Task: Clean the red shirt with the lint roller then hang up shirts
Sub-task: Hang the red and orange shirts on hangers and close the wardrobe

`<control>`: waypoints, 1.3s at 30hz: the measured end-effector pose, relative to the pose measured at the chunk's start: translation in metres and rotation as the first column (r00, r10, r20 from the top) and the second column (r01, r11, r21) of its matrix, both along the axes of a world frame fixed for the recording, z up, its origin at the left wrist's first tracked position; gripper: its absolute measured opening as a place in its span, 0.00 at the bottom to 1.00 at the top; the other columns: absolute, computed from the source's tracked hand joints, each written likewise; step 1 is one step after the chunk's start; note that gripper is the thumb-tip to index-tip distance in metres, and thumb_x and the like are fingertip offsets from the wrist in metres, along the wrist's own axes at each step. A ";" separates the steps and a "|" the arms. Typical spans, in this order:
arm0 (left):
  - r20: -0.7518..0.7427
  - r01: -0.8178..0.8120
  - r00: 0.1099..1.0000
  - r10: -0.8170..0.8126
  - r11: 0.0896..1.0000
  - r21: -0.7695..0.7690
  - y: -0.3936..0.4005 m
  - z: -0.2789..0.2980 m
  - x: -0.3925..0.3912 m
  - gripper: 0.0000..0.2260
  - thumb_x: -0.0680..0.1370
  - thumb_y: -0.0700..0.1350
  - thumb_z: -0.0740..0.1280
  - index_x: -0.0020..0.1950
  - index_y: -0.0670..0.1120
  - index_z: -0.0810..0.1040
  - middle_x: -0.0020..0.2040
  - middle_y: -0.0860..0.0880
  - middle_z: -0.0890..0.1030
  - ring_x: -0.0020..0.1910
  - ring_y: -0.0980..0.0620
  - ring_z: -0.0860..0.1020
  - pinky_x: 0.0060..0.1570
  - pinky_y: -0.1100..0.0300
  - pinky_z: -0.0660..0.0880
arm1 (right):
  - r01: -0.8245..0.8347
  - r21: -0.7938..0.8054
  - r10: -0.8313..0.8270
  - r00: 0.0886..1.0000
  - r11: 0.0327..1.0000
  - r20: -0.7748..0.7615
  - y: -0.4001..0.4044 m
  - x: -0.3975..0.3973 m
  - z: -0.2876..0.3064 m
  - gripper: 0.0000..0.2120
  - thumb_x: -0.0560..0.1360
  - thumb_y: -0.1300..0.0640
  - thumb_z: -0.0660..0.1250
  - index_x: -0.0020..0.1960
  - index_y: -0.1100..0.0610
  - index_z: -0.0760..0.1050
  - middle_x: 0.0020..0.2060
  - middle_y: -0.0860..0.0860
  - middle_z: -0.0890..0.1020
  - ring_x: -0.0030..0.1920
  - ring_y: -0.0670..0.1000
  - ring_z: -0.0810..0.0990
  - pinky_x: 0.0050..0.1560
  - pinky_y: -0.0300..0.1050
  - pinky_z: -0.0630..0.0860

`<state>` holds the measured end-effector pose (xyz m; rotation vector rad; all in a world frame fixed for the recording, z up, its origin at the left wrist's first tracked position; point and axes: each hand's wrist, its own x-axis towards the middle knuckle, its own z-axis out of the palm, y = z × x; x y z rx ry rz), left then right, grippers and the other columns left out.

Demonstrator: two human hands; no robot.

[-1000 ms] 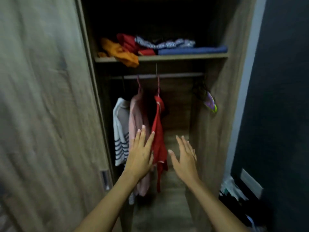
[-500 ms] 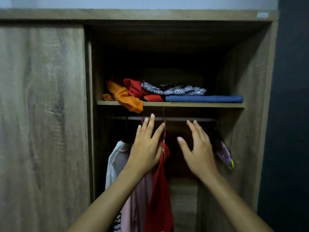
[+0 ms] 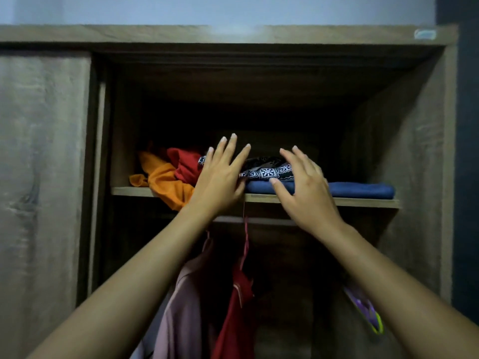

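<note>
Both hands were raised to the wardrobe shelf (image 3: 337,202), empty, fingers spread. The left hand (image 3: 220,177) hovered over the crumpled red cloth (image 3: 185,164) lying beside an orange cloth (image 3: 166,182); the right hand (image 3: 303,182) hovered over the patterned cloth (image 3: 269,173) and the folded blue one (image 3: 363,190), which ran lengthwise along the shelf. A red shirt (image 3: 236,314) hung directly below the hands from the rail (image 3: 264,221), beside a pink shirt (image 3: 181,307); the left hand looked nearer its hanger. No lint roller showed. A pale sticker (image 3: 424,34) on the wardrobe's top corner was unreadable.

left hand (image 3: 220,177), right hand (image 3: 303,185) raised to shelf (image 3: 363,202)
</note>
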<state>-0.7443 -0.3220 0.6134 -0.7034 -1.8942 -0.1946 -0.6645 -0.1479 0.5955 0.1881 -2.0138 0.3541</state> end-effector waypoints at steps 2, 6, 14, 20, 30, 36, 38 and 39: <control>0.077 -0.063 0.995 0.068 0.995 -0.071 0.002 0.011 -0.018 0.33 0.76 0.48 0.65 0.78 0.50 0.54 0.79 0.42 0.50 0.78 0.43 0.47 0.74 0.44 0.45 | 0.027 0.015 -0.027 0.999 1.000 0.017 0.003 -0.011 0.006 0.29 0.78 0.44 0.61 0.76 0.46 0.57 0.77 0.49 0.57 0.77 0.52 0.54 0.74 0.61 0.57; 0.172 -0.106 0.977 0.128 0.986 -0.132 0.002 0.028 -0.035 0.21 0.77 0.48 0.62 0.70 0.52 0.70 0.70 0.45 0.72 0.73 0.45 0.65 0.74 0.41 0.42 | 0.066 0.088 -0.072 0.995 0.994 0.064 0.002 -0.028 0.023 0.30 0.76 0.48 0.63 0.76 0.46 0.57 0.76 0.50 0.59 0.76 0.53 0.56 0.74 0.59 0.56; -0.008 0.068 0.998 -0.068 0.994 0.086 -0.010 0.034 -0.044 0.09 0.78 0.44 0.62 0.57 0.46 0.75 0.47 0.43 0.83 0.51 0.41 0.80 0.62 0.50 0.67 | 0.192 0.170 -0.238 0.917 0.967 0.320 0.024 -0.055 0.061 0.31 0.71 0.54 0.66 0.72 0.47 0.62 0.65 0.54 0.75 0.62 0.56 0.75 0.62 0.55 0.74; 0.210 -0.094 0.971 0.116 0.989 -0.110 -0.008 0.049 -0.045 0.13 0.76 0.43 0.64 0.60 0.50 0.76 0.53 0.45 0.81 0.53 0.43 0.79 0.49 0.52 0.74 | 0.132 0.262 -0.220 0.914 0.956 0.340 0.046 -0.063 0.071 0.30 0.74 0.66 0.63 0.71 0.44 0.67 0.64 0.51 0.77 0.60 0.53 0.77 0.59 0.46 0.75; 0.440 0.095 0.898 0.011 0.971 -0.219 0.084 0.069 -0.057 0.16 0.82 0.41 0.58 0.69 0.46 0.70 0.67 0.42 0.74 0.63 0.43 0.74 0.62 0.52 0.69 | 0.528 0.630 -0.728 0.680 0.569 0.087 0.125 -0.038 0.107 0.23 0.78 0.50 0.62 0.72 0.46 0.65 0.64 0.55 0.73 0.61 0.57 0.75 0.56 0.51 0.75; 0.536 0.079 0.825 0.180 0.902 -0.424 0.076 0.069 -0.045 0.14 0.76 0.39 0.61 0.59 0.50 0.78 0.55 0.46 0.81 0.51 0.47 0.79 0.50 0.53 0.74 | 0.244 0.271 -0.360 0.733 0.931 0.577 0.130 -0.030 0.085 0.18 0.73 0.60 0.61 0.61 0.54 0.78 0.53 0.56 0.82 0.50 0.58 0.79 0.47 0.46 0.73; 0.695 0.146 0.701 0.164 0.920 -0.364 0.063 0.081 -0.037 0.12 0.74 0.41 0.61 0.54 0.51 0.78 0.49 0.48 0.81 0.48 0.48 0.79 0.50 0.53 0.75 | 0.105 -0.070 -0.031 0.742 0.992 0.669 0.129 -0.021 0.095 0.21 0.70 0.50 0.60 0.57 0.58 0.80 0.53 0.58 0.82 0.51 0.60 0.80 0.49 0.48 0.73; 0.797 0.189 0.597 0.094 0.949 -0.253 0.058 0.087 -0.033 0.11 0.73 0.45 0.62 0.53 0.50 0.79 0.50 0.48 0.81 0.49 0.48 0.79 0.53 0.52 0.74 | 0.076 -0.179 0.060 0.756 0.981 0.652 0.128 -0.019 0.100 0.22 0.72 0.45 0.58 0.56 0.55 0.81 0.56 0.55 0.82 0.55 0.58 0.79 0.57 0.49 0.73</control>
